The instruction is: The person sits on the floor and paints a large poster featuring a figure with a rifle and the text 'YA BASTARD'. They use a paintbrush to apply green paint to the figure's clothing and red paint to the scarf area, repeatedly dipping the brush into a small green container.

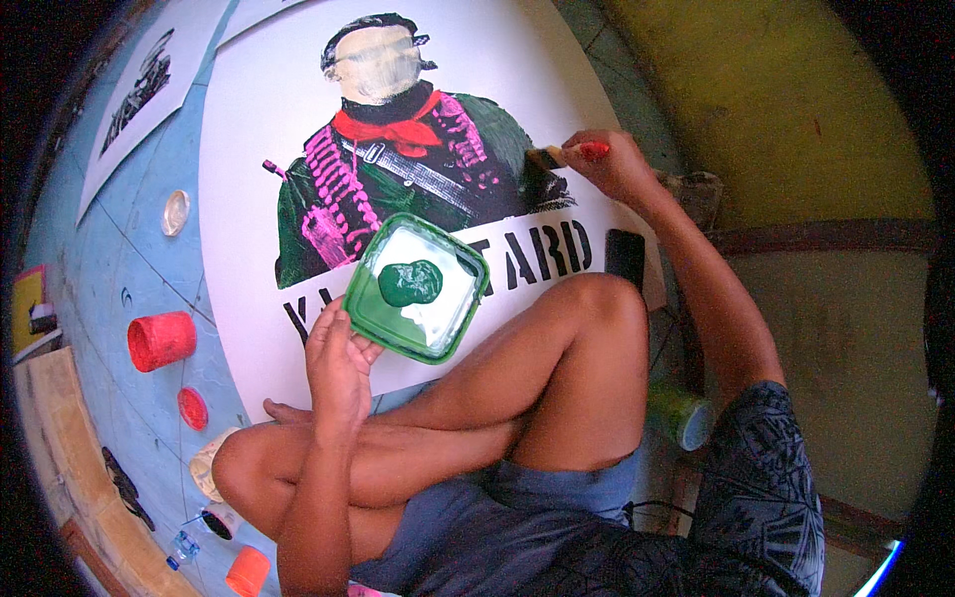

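A square green plastic lid [370, 323] rests in my left hand [338, 363], fingers under its near left edge and thumb at the rim. A dollop of dark green paint [410, 283] sits in its middle. My right hand [617, 167] grips a paintbrush [549, 156] with a red handle end, its dark bristles at the figure's right sleeve. That figure is painted on a large white poster [239, 129] lying on the floor, with a red neckerchief [398, 132], pink bandoliers [333, 179] and a dark green jacket [298, 221]. Black lettering below is partly hidden by the lid.
To the left are a red paint tub [161, 341], a red lid [193, 409], a white lid [175, 213] and an orange tub [248, 572]. Another printed sheet [104, 174] lies far left. A black phone [626, 256] is near my knee. A yellow wall [756, 129] stands right.
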Available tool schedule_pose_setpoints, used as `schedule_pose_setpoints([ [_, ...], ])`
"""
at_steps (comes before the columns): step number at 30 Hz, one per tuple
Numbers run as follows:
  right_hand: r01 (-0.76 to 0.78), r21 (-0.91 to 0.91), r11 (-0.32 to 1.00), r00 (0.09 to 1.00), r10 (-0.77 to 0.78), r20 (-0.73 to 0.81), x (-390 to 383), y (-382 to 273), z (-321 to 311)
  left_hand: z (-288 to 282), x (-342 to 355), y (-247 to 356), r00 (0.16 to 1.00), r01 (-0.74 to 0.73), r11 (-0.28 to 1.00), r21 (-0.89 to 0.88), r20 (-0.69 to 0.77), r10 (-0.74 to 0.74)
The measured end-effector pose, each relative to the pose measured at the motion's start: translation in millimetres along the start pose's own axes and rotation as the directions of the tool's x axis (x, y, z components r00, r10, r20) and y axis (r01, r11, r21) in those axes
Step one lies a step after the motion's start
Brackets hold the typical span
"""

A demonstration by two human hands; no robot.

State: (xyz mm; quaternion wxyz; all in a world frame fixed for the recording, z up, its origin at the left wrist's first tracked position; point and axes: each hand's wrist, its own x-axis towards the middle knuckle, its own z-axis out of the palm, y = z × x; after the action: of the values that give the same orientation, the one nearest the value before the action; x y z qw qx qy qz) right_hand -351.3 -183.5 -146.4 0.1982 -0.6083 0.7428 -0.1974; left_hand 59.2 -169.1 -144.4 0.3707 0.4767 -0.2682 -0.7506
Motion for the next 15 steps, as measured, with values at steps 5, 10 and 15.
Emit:
schedule_pose_setpoints([
  [5, -0.123, -0.041, 0.992, 0.979, 0.128, 0.158, -23, -13, -14, 2, -1, 1, 0.999, -0.003, 1.0, -0.012, -0.035, 0.003],
  [10, -0.08, 0.201, 0.976, 0.996, 0.084, -0.013, -28, -10, -14, 4, -2, 1, 1.0, -0.015, 1.0, -0.006, -0.026, 0.014],
  [15, -0.067, 0.156, 0.985, 0.998, 0.062, 0.033, -28, 9, 2, 5, -2, 2, 0.999, -0.021, 1.0, -0.003, -0.031, 0.021],
])
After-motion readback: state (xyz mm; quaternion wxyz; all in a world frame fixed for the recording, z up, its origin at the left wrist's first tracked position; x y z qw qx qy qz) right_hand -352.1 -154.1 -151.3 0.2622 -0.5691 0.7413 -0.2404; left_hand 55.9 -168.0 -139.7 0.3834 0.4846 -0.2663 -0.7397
